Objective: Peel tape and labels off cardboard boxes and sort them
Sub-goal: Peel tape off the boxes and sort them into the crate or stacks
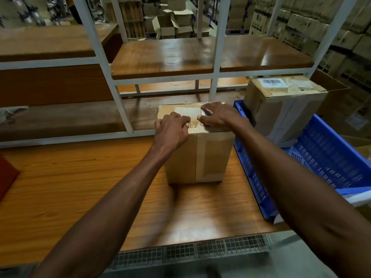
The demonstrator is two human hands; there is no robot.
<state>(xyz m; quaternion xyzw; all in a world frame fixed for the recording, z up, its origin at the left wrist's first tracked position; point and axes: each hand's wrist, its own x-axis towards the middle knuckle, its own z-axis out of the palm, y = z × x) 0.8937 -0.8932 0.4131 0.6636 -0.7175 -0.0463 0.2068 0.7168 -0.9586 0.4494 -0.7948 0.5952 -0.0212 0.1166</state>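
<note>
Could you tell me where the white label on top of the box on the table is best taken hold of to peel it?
Probably at its near edge, from above: the label lies flat on the box, and both hands already work there.

A taped brown cardboard box point(198, 155) is standing upright before me, its white label point(187, 111) lying on top.

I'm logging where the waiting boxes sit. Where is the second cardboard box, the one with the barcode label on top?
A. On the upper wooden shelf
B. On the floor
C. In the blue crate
C: the second box stands in the blue crate, right of the box under both hands.
</note>
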